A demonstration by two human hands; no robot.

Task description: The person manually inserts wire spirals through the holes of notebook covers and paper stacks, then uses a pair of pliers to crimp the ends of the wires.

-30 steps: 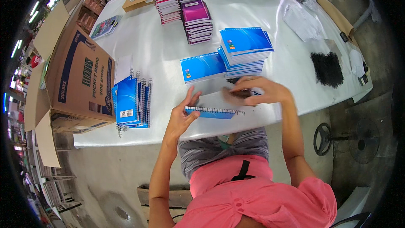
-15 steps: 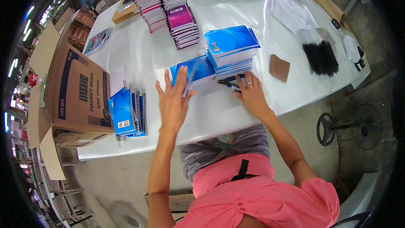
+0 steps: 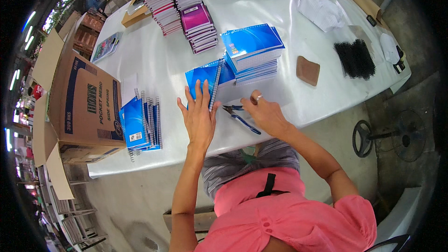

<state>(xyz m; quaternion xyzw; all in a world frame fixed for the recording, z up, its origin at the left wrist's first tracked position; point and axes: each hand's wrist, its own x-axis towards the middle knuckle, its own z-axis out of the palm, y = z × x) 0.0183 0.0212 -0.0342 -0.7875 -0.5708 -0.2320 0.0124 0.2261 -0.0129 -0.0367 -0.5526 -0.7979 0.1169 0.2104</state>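
Notebook (image 3: 204,73) partly hidden under spread left grip (image 3: 199,120), released, right grip (image 3: 266,115) pinching partly covered pliers (image 3: 245,123)

Blue notebook stack (image 3: 254,46) ahead, brown block (image 3: 308,70) right, open tabletop (image 3: 287,84) between

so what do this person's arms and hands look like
The left hand and right hand are ungloved, with no wristband showing. A shiny ring circles one of the right hand's fingers. The right arm has a short pink sleeve.
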